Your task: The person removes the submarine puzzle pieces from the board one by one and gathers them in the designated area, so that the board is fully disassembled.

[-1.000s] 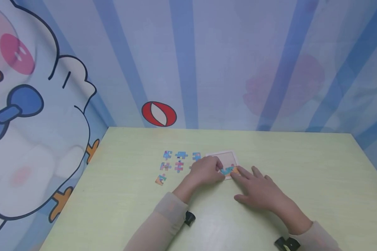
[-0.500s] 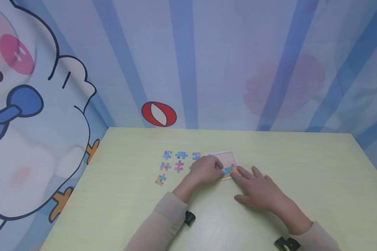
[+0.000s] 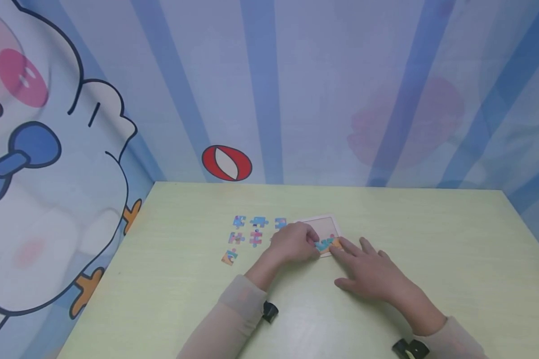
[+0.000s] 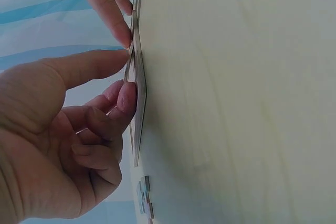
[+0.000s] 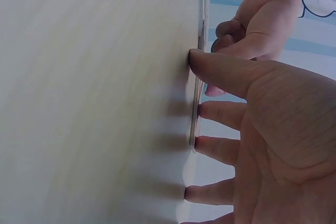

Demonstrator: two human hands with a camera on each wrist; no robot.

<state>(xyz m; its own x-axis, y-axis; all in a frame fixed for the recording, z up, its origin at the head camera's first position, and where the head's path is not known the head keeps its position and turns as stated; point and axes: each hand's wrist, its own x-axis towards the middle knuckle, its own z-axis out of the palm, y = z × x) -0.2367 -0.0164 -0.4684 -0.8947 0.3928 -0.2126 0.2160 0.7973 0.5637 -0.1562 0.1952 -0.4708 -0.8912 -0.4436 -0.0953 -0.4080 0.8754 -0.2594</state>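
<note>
A pink puzzle tray (image 3: 328,224) lies flat on the pale green table (image 3: 431,239). A teal and orange puzzle piece (image 3: 327,244) sits at the tray's near edge. My left hand (image 3: 314,247) is curled over the tray's left side, and in the left wrist view its thumb and forefinger (image 4: 128,74) pinch the edge of the piece. My right hand (image 3: 346,259) lies flat on the table, its straight fingertips pressing the piece and the tray's near right corner. Seen from the right wrist, that hand's (image 5: 197,85) thumb and fingers touch the tray edge (image 5: 201,19).
Several loose puzzle pieces (image 3: 251,232) lie in rows left of the tray; the left wrist view shows them (image 4: 144,200) edge-on. A cartoon-printed curtain wall (image 3: 269,99) closes off the table's back and left side. Bare tabletop stretches to the right and front.
</note>
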